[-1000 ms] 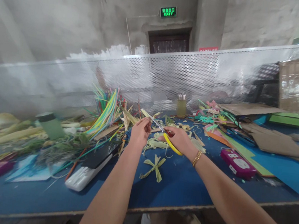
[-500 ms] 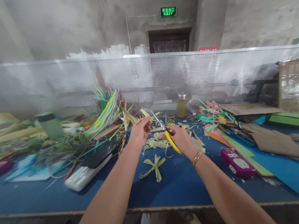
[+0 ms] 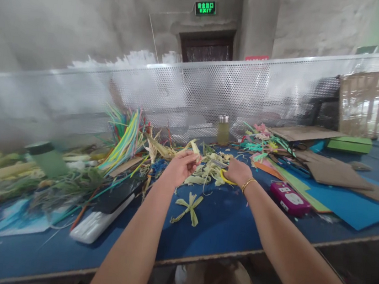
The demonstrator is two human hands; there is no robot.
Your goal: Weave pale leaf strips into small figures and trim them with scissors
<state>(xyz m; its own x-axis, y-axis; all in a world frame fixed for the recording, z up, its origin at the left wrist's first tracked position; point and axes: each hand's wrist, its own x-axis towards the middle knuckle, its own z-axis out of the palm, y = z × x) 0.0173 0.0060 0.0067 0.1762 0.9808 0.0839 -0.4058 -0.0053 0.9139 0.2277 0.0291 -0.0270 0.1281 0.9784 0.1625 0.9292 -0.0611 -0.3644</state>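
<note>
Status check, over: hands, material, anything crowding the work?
Left hand pinching pale husk strip. Right hand holding yellow-handled scissors. Star-shaped husk piece on blue table, nearer camera. Loose husk scraps clutter the space between hands.

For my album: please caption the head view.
Left hand pinches a pale strip, right hand holds yellow-handled scissors, blue table below.
</note>
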